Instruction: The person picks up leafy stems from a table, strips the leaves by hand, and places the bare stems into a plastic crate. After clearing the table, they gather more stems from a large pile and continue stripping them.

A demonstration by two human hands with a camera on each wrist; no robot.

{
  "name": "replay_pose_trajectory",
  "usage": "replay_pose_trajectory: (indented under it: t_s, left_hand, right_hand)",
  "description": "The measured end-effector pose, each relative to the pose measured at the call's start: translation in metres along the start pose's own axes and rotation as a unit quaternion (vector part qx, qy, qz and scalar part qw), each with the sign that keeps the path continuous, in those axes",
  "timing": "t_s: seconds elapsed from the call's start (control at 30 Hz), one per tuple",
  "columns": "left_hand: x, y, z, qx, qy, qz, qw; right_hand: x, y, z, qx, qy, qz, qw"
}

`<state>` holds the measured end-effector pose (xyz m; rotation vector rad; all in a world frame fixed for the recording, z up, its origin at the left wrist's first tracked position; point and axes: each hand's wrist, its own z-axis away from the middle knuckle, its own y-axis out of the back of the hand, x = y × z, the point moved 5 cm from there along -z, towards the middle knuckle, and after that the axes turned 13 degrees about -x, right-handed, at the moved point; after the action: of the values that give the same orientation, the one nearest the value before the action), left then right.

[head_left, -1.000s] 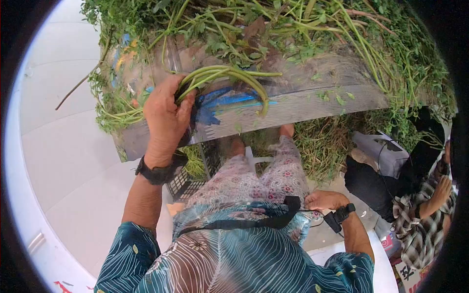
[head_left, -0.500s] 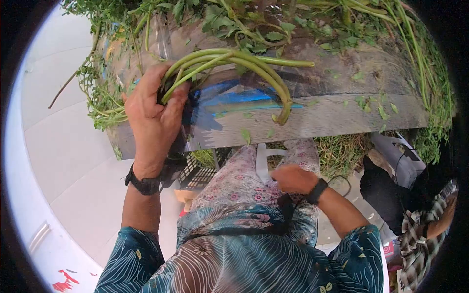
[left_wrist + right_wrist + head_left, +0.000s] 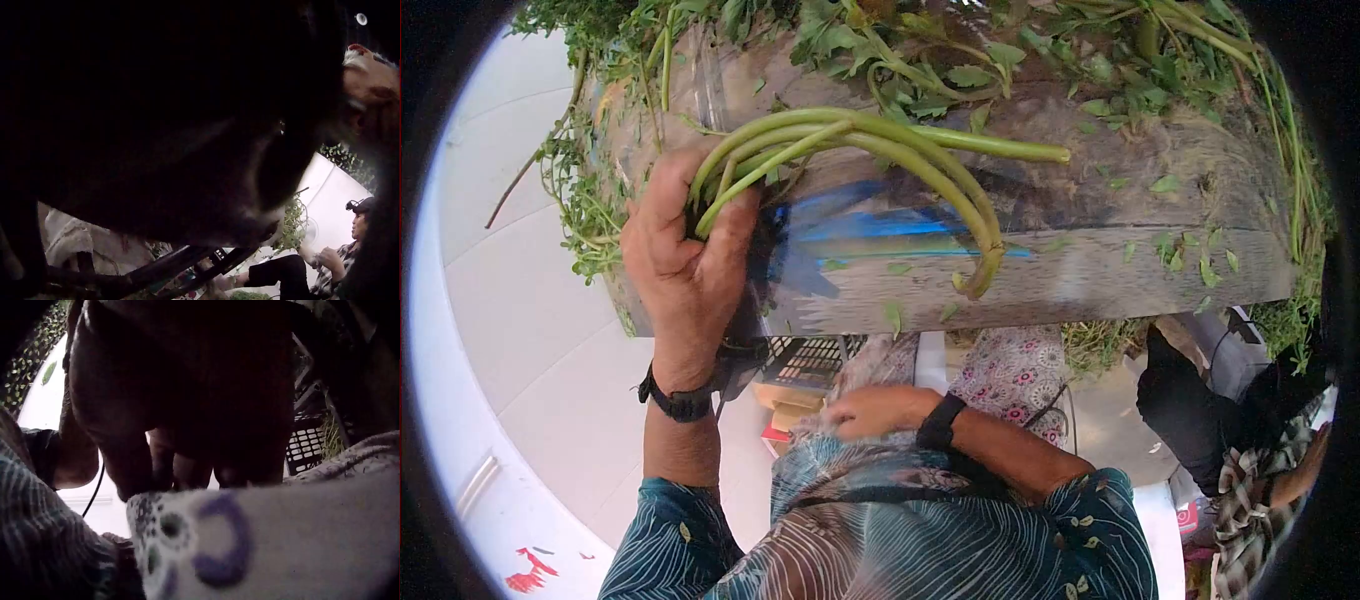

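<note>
My left hand grips a bunch of thick green stems over the near edge of the board. Their free ends arch to the right, one straight and others bending down. My right hand is low over my lap, right at the flower-print trousers. In the right wrist view its dark fingers point down to the trouser cloth, which hides their tips. I cannot tell whether they pinch it. The left wrist view is mostly dark.
Loose leafy greens lie along the back of the worn board, with scraps near its front edge. A black plastic crate stands below. At the right sits another person in a checked shirt.
My right hand has swept leftward across my lap from the right thigh. The left hand, with the stems, appears farther left and a little lower, still gripping them. The view has shifted closer.
</note>
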<state>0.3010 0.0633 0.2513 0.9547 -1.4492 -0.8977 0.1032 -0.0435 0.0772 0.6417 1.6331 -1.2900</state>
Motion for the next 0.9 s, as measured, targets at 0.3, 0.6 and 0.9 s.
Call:
replay_pose_trajectory:
  t_s: [0.3,0.6,0.9]
  left_hand:
    - [-0.004,-0.002,0.005,-0.002,0.034,0.063,0.997]
    - [-0.004,-0.005,0.012,0.034,0.046,0.071,0.996]
    - [-0.005,-0.005,0.018,0.046,0.046,0.054,0.996]
  right_hand:
    - [0.005,-0.025,0.023,-0.183,0.041,-0.006,0.982]
    - [0.041,-0.009,0.045,-0.196,-0.021,-0.038,0.98]
    - [0.071,0.0,0.041,-0.145,-0.026,-0.063,0.987]
